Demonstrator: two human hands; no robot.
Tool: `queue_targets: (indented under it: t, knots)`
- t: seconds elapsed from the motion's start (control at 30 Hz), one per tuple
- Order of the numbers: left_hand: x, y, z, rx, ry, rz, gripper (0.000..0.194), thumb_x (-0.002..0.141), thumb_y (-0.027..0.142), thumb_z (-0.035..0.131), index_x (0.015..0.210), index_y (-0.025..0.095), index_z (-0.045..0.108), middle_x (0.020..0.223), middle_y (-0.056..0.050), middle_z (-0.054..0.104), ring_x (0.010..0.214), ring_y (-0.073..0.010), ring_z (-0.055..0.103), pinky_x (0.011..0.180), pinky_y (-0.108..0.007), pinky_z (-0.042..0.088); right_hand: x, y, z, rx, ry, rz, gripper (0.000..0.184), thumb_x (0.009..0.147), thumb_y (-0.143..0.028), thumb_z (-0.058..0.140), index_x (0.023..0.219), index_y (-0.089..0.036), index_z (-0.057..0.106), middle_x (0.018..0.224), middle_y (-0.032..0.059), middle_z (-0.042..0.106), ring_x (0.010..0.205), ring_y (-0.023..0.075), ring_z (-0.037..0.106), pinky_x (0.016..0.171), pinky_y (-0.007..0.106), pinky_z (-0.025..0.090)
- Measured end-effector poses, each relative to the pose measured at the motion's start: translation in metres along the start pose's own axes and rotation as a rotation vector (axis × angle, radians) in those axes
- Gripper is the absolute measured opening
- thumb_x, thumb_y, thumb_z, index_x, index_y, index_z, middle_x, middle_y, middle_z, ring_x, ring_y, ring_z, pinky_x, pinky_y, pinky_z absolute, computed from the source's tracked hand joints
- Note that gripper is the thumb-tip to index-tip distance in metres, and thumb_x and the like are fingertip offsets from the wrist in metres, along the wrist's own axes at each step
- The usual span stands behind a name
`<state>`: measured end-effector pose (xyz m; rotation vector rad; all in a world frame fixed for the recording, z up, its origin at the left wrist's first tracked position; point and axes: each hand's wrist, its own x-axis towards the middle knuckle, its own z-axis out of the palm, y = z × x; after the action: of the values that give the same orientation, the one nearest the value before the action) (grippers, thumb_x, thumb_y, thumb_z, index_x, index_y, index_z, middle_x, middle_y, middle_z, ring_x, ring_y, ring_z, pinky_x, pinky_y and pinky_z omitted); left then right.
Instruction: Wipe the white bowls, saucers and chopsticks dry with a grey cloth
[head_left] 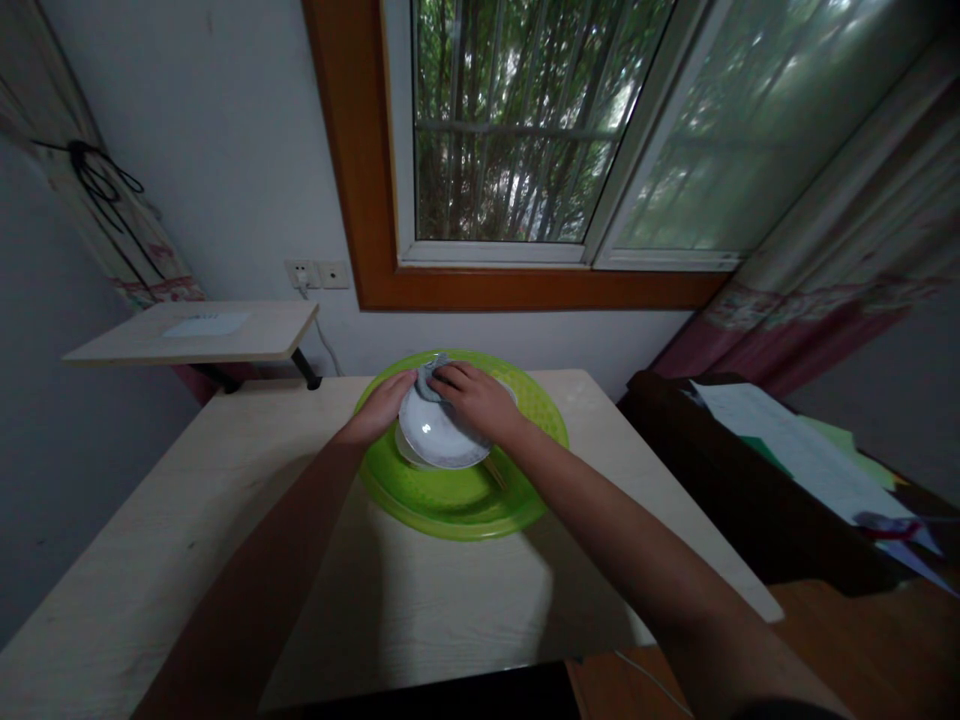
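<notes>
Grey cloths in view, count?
1: crumpled grey fabric cloth, under the right hand, at the far edge of the glossy round white dish. More could be hidden beneath the dish.

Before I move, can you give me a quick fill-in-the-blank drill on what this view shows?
1. The basin on the tabletop is coloured ____.
2. The person's ____ hand has its fingers over the grey cloth.
3. The left hand is at the edge of the dish, which is coloured ____.
4. In this view, the raised shelf stands to the ____ of the basin.

Missing words: green; right; white; left.
</notes>
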<state>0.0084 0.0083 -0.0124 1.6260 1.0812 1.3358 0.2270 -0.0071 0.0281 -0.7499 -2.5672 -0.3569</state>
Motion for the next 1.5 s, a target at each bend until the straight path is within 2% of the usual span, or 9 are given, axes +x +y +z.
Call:
queue_targets:
  t: [0.17, 0.37, 0.47, 0.63, 0.8, 1.0, 1.23, 1.4, 1.5]
  knots:
    - [-0.006, 0.008, -0.001, 0.005, 0.055, -0.034, 0.040, 0.092, 0.048, 0.055, 0.108, 0.017, 0.073, 0.120, -0.012, 0.072, 0.115, -0.0261, 0.064, 0.112, -0.044, 0.042, -0.001, 0.003, -0.009, -0.117, -0.038, 0.243, 0.035, 0.099, -0.018, 0.048, 0.128, -0.012, 0.068, 0.119, 0.0183, 0.066, 0.111, 0.0326, 0.052, 0.095, 0.045, 0.046]
    - [-0.009, 0.014, -0.005, -0.050, 0.186, -0.076, 0.042, 0.091, 0.054, 0.053, 0.100, 0.016, 0.071, 0.109, -0.012, 0.073, 0.109, -0.0273, 0.066, 0.103, -0.041, 0.048, -0.005, 0.005, -0.013, -0.131, -0.127, 0.346, 0.021, 0.092, -0.021, 0.055, 0.097, -0.012, 0.074, 0.098, 0.0180, 0.069, 0.095, 0.0298, 0.058, 0.084, 0.040, 0.045]
    - [-0.007, 0.010, -0.007, -0.038, 0.258, -0.055, 0.043, 0.091, 0.055, 0.052, 0.100, 0.017, 0.069, 0.109, -0.011, 0.073, 0.109, -0.0260, 0.065, 0.101, -0.040, 0.049, -0.008, 0.005, -0.009, -0.062, -0.171, 0.252, 0.019, 0.089, -0.024, 0.057, 0.091, -0.014, 0.073, 0.094, 0.0133, 0.071, 0.087, 0.0247, 0.061, 0.077, 0.034, 0.044]
    - [-0.006, 0.008, -0.006, -0.022, 0.278, -0.065, 0.039, 0.091, 0.053, 0.052, 0.096, 0.018, 0.068, 0.104, -0.009, 0.072, 0.104, -0.0249, 0.065, 0.097, -0.037, 0.050, -0.006, -0.004, 0.002, 0.184, -0.211, -0.095, 0.017, 0.087, -0.018, 0.054, 0.084, -0.016, 0.071, 0.086, 0.0077, 0.069, 0.082, 0.0201, 0.060, 0.079, 0.030, 0.046]
    - [-0.006, 0.008, -0.004, -0.003, 0.277, -0.033, 0.035, 0.092, 0.049, 0.051, 0.093, 0.018, 0.067, 0.102, -0.008, 0.070, 0.101, -0.0241, 0.064, 0.098, -0.037, 0.048, 0.002, -0.017, 0.004, 0.345, -0.048, -0.246, 0.028, 0.092, -0.014, 0.048, 0.108, -0.016, 0.071, 0.101, 0.0110, 0.070, 0.098, 0.0223, 0.062, 0.095, 0.037, 0.050]
    - [-0.006, 0.012, -0.002, -0.002, 0.219, -0.060, 0.030, 0.092, 0.041, 0.046, 0.091, 0.019, 0.067, 0.099, -0.008, 0.071, 0.098, -0.0240, 0.064, 0.099, -0.039, 0.049, 0.006, -0.020, 0.015, 0.309, 0.045, -0.252, 0.034, 0.102, -0.022, 0.045, 0.130, -0.019, 0.064, 0.130, 0.0127, 0.065, 0.121, 0.0228, 0.059, 0.106, 0.042, 0.048]
    - [-0.003, 0.012, -0.002, 0.101, 0.135, -0.009, 0.034, 0.094, 0.038, 0.041, 0.098, 0.018, 0.068, 0.111, -0.010, 0.072, 0.111, -0.0230, 0.064, 0.111, -0.039, 0.042, 0.006, -0.017, 0.023, 0.065, 0.043, -0.145, 0.039, 0.104, -0.024, 0.046, 0.139, -0.016, 0.059, 0.146, 0.0125, 0.057, 0.138, 0.0257, 0.047, 0.116, 0.044, 0.040]
    - [-0.001, 0.003, -0.003, 0.100, 0.067, 0.001, 0.039, 0.095, 0.043, 0.043, 0.107, 0.017, 0.068, 0.121, -0.011, 0.070, 0.117, -0.0232, 0.062, 0.112, -0.039, 0.041, 0.008, -0.013, 0.012, -0.083, 0.017, 0.047, 0.043, 0.104, -0.023, 0.045, 0.146, -0.022, 0.052, 0.152, 0.0081, 0.052, 0.138, 0.0310, 0.041, 0.113, 0.049, 0.037]
    - [-0.005, 0.008, -0.002, 0.076, 0.081, -0.020, 0.040, 0.095, 0.045, 0.046, 0.109, 0.016, 0.069, 0.121, -0.011, 0.071, 0.117, -0.0242, 0.062, 0.111, -0.039, 0.042, 0.007, -0.009, 0.002, -0.172, -0.032, 0.163, 0.044, 0.104, -0.021, 0.042, 0.147, -0.019, 0.052, 0.150, 0.0103, 0.053, 0.133, 0.0331, 0.042, 0.108, 0.048, 0.037]
